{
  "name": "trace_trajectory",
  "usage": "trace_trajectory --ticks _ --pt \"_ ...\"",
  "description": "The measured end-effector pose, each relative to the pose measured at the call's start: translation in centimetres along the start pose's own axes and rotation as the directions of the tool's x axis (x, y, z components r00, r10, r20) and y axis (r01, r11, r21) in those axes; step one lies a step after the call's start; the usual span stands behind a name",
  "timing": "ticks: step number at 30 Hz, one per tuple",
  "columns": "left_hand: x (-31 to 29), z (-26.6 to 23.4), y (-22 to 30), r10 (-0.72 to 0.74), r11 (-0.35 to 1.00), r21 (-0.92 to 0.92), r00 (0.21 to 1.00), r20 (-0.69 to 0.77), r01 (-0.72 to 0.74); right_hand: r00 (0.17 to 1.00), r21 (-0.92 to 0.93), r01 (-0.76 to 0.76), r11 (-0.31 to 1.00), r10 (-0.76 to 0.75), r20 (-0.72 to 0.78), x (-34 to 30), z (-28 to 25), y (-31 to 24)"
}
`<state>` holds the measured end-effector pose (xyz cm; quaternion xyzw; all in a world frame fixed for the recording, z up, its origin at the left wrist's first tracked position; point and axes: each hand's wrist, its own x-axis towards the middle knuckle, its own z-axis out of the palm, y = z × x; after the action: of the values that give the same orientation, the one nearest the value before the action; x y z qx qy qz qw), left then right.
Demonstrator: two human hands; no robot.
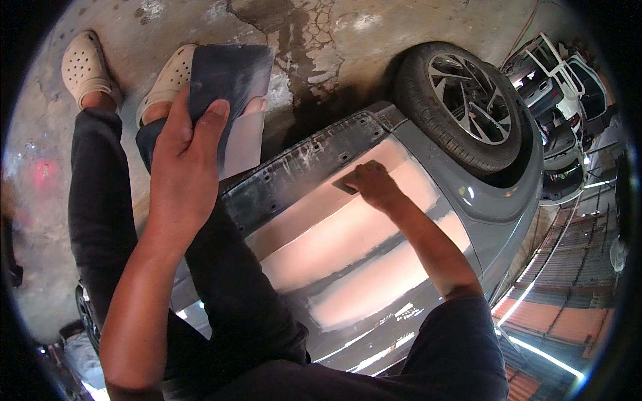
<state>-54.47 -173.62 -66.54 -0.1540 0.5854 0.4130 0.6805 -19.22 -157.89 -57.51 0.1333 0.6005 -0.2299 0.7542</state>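
My left hand (184, 144) grips a dark flat board (231, 70), thumb across its face. Pale pink putty (244, 137) is smeared over the board's lower right part. My right hand (374, 186) is closed round a small dark spreader (346, 183), mostly covered by my fingers. Its edge lies at the lower part of a grey car's side panel (471, 257). Broad patches of pink filler (328, 240) cover much of that panel, with grey strips between them. Scuffed dark trim (301, 160) runs along the panel's lower edge.
A car wheel (461, 107) with a dark and silver rim stands right of the panel. The concrete floor (361, 30) is stained and cracked. My beige clogs (87, 63) are at the upper left. Other vehicle bodies (555, 120) stand at the far right.
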Motion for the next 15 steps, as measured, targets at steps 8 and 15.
trace_trajectory --ticks 8,15 --pt "-0.5 -0.5 0.8 -0.052 0.995 -0.09 0.998 0.02 0.053 0.915 0.115 0.226 0.967 -0.171 -0.364 2.1 -0.1 -5.7" --pt "0.2 -1.2 -0.9 -0.256 0.847 -0.489 0.966 -0.029 0.21 0.595 0.634 0.557 0.536 0.276 -0.755 -2.9 -11.7 -11.9"
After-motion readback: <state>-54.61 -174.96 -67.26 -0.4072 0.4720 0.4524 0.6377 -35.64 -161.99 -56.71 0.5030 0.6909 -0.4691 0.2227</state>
